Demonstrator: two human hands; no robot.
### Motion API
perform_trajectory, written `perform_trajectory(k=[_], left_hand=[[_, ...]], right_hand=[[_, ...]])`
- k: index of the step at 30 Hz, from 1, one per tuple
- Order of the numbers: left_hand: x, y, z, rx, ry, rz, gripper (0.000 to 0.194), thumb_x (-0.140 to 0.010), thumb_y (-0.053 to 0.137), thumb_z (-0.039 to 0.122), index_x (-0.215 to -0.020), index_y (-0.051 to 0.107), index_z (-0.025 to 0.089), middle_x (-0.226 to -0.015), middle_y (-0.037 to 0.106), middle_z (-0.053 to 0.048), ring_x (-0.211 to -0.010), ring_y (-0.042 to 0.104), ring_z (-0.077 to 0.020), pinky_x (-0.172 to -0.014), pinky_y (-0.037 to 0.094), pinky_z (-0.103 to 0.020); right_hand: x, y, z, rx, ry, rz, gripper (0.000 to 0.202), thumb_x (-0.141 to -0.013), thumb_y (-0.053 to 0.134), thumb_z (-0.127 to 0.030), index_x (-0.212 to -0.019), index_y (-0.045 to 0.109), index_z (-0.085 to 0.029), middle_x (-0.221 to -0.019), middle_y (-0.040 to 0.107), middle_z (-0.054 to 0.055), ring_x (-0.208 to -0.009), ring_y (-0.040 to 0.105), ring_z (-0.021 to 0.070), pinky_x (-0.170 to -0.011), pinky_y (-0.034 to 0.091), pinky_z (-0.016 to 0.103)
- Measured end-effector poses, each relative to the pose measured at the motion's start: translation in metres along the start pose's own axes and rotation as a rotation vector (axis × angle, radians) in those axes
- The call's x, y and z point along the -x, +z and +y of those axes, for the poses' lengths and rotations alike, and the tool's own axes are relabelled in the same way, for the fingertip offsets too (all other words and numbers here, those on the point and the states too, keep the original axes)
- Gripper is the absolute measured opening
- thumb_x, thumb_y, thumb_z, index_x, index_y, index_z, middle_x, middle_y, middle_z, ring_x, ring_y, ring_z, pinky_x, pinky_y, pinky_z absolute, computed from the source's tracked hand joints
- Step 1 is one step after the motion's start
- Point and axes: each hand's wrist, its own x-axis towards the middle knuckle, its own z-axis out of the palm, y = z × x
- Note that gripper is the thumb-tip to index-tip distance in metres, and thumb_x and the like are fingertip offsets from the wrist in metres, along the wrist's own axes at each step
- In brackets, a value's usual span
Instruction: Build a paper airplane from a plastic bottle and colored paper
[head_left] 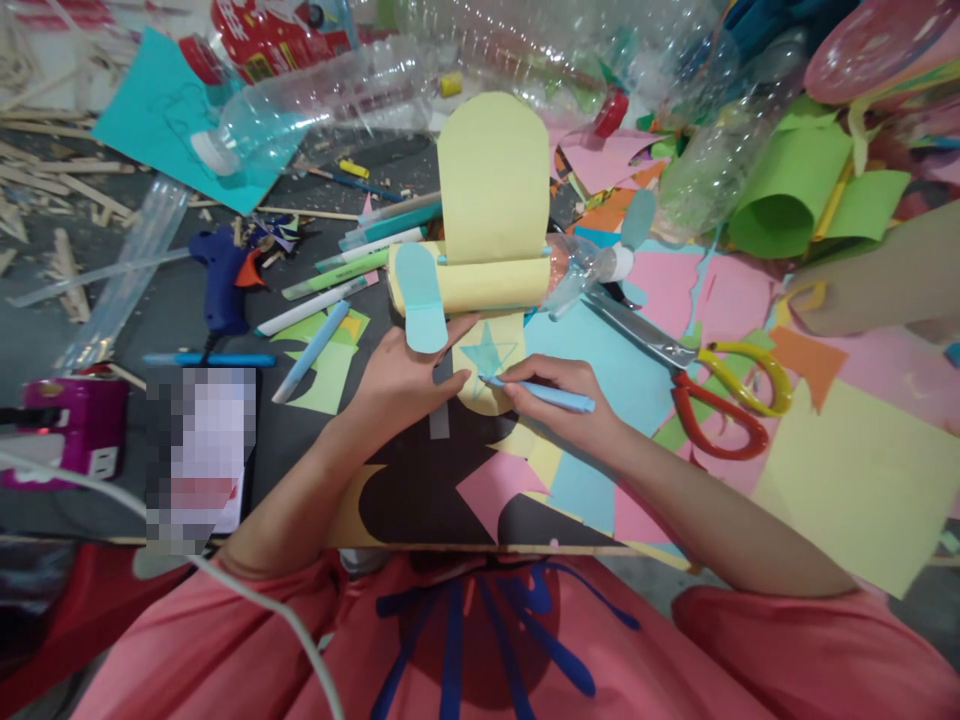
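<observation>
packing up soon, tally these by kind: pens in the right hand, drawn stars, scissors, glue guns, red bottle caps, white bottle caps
Light blue pen in the right hand: 1
Drawn star: 1
Scissors: 1
Glue gun: 1
Red bottle caps: 2
White bottle caps: 2
Total: 8

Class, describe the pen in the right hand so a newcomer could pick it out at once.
Find the clear plastic bottle wrapped in yellow paper mid-picture. Just below it, a blue star is drawn on a round-ended yellow paper piece. The slim light-blue marker has its tip there; unlike the loose markers lying left, the right hand grips it.
</observation>
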Motion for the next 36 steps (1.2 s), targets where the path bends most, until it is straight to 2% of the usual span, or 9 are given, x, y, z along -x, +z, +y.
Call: perform_trajectory(k=[8, 24, 28, 30, 33, 36], left_hand=[[-0.0021, -0.0018, 0.0014, -0.002, -0.031, -0.05, 0.057, -0.087, 0.055, 0.033, -0.144, 0.05, 0.028, -0.083, 0.063, 0.0, -0.079, 0.059, -0.0178, -0.08, 0.044, -0.028], [-0.0013, -0.0007, 0.0002, 0.0, 0.001, -0.013, 0.055, -0.088, 0.054, 0.033, -0.142, 0.052, 0.028, -0.079, 0.062, 0.001, -0.075, 0.056, -0.0153, -0.074, 0.044, -0.024], [-0.0014, 0.0, -0.0008, 0.008, 0.01, 0.004, 0.055, -0.087, 0.054, 0.033, -0.142, 0.052, 0.029, -0.078, 0.062, 0.002, -0.075, 0.057, -0.0152, -0.075, 0.044, -0.024], [-0.0013, -0.0001, -0.0005, 0.006, 0.001, 0.001, 0.055, -0.087, 0.055, 0.033, -0.142, 0.052, 0.029, -0.079, 0.062, 0.002, -0.076, 0.057, -0.0154, -0.076, 0.044, -0.024], [-0.001, -0.001, 0.0009, 0.001, -0.027, -0.022, 0.056, -0.087, 0.055, 0.034, -0.143, 0.051, 0.029, -0.082, 0.063, 0.001, -0.078, 0.058, -0.0164, -0.078, 0.045, -0.025], [-0.0012, -0.0019, 0.002, 0.003, -0.051, -0.049, 0.057, -0.088, 0.055, 0.034, -0.144, 0.05, 0.029, -0.084, 0.063, 0.001, -0.08, 0.058, -0.0172, -0.081, 0.045, -0.027]], right_hand=[[0.0017, -0.0013, -0.0009, 0.052, -0.096, -0.051, 0.02, -0.089, 0.059, -0.031, -0.075, 0.067, -0.02, -0.066, 0.069, 0.001, -0.058, 0.06, 0.0131, -0.057, 0.045, 0.025], [0.0023, -0.0048, 0.0004, 0.132, -0.335, -0.16, 0.017, -0.093, 0.055, -0.027, -0.08, 0.064, -0.023, -0.07, 0.072, 0.002, -0.063, 0.066, 0.0139, -0.063, 0.051, 0.027], [0.0031, -0.0031, 0.0028, 0.094, -0.267, -0.175, 0.018, -0.091, 0.056, -0.03, -0.078, 0.066, -0.022, -0.07, 0.071, 0.002, -0.063, 0.065, 0.0142, -0.062, 0.051, 0.027], [0.0035, -0.0021, 0.0037, 0.016, -0.151, -0.089, 0.021, -0.09, 0.059, -0.036, -0.076, 0.066, -0.021, -0.069, 0.071, 0.003, -0.061, 0.064, 0.0142, -0.06, 0.05, 0.027], [0.0027, -0.0015, 0.0031, -0.172, 0.025, 0.118, 0.036, -0.088, 0.06, -0.054, -0.074, 0.064, -0.021, -0.064, 0.068, 0.001, -0.053, 0.058, 0.0122, -0.051, 0.046, 0.026], [0.0008, -0.0016, 0.0, -0.291, 0.103, 0.155, 0.046, -0.086, 0.056, -0.065, -0.072, 0.06, -0.021, -0.057, 0.062, -0.001, -0.043, 0.05, 0.0096, -0.044, 0.041, 0.025]])
